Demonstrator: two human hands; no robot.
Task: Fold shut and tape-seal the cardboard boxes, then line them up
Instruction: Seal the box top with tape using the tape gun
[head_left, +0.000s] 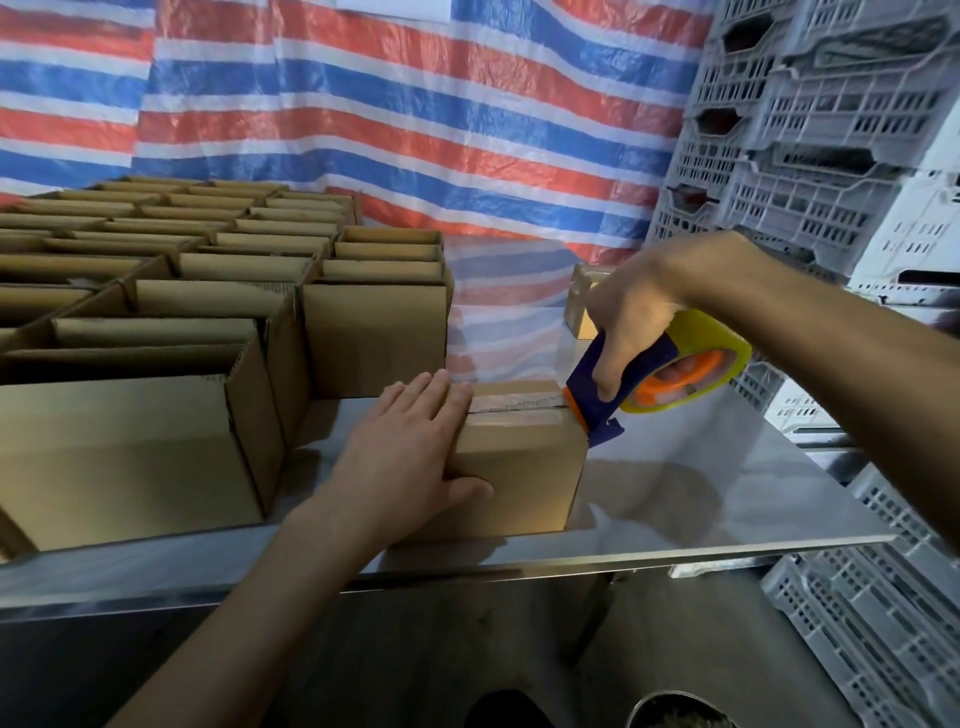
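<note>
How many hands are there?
2. The left hand presses flat on the closed box; the right hand grips the tape dispenser at the box's right end. None seem hidden.

Indoor light, medium-dim, flat and soft; source not in frame. Steel tabletop (753, 457) is glossy: it mirrors the striped tarp (415, 130) along its far edge, with a pale sheen toward the right edge. Soft dark shadow on it just right of the taped box (519, 467). Below the near edge, almost black. Wide-angle warp: near edge slants, crates (831, 130) at right lean. Fine detail soft and smeared.
</note>
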